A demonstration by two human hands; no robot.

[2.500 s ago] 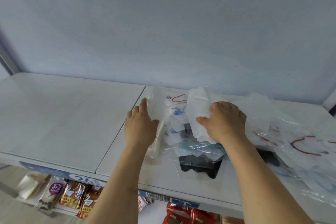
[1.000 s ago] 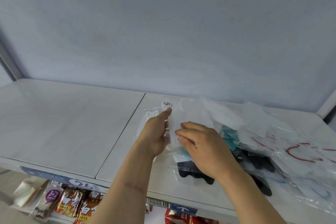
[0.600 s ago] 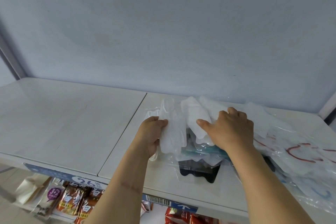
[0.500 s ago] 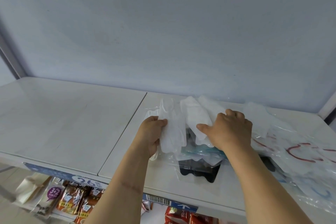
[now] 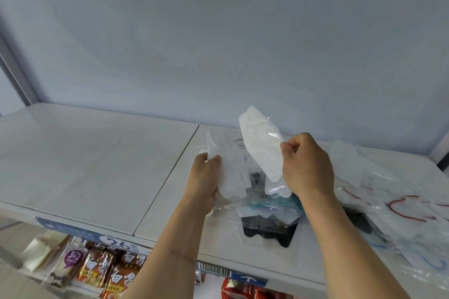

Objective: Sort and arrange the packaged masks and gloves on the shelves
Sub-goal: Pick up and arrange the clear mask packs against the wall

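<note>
Fingers of my right hand [image 5: 306, 165] pinch white mask in clear film packet [image 5: 262, 145].
Left hand [image 5: 205, 172] grips clear-wrapped white gloves [image 5: 230, 172]; slick film may slip toward 6 o'clock pile.

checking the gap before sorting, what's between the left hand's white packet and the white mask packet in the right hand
In the head view, nothing hangs between the white packet and the white mask packet. Through the gap shows the pile on the shelf, with a black item in clear wrap.
</note>
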